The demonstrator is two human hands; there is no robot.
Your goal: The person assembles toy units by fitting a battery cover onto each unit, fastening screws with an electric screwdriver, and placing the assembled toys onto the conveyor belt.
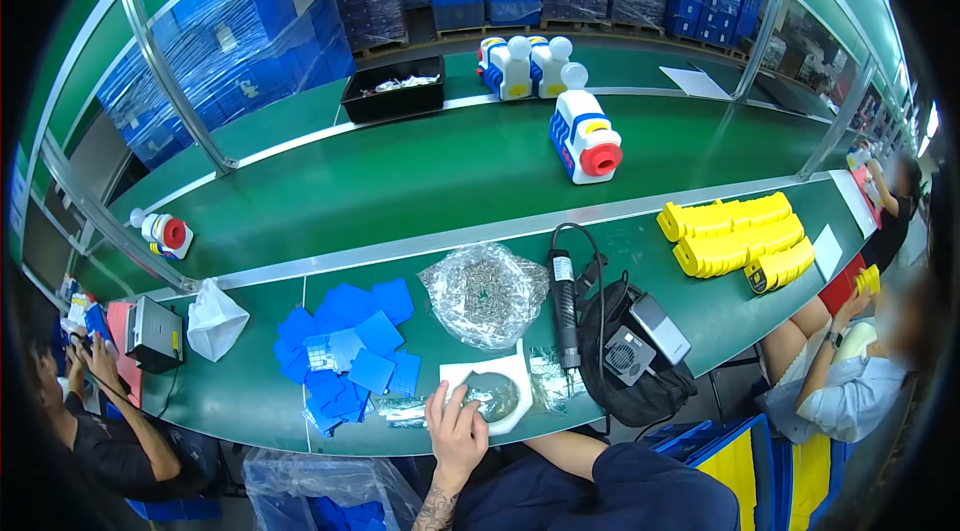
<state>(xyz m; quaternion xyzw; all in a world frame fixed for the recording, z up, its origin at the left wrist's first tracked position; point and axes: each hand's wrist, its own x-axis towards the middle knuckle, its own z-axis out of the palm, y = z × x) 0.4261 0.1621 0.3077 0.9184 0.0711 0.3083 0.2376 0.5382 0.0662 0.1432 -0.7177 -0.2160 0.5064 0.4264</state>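
My left hand point(457, 433) lies at the front edge of the green table, its fingers apart and stretched over the lower left of a white plastic frame point(484, 369). The frame has a large round opening. My right forearm point(568, 451) reaches in at the table edge, but its hand is hidden. Just beyond the frame sits a clear plastic bag point(484, 293) full of small metal parts. A loose pile of flat blue pieces point(350, 346) spreads to the left. Small clear packets point(552, 379) lie to the right of the frame.
A black bag point(640, 396) with a cable and a black cylinder point(564, 306) lie on the right, near rows of yellow parts point(735, 231). White toy-like units point(583, 136) stand on the green conveyor. Co-workers point(850, 371) sit at both sides.
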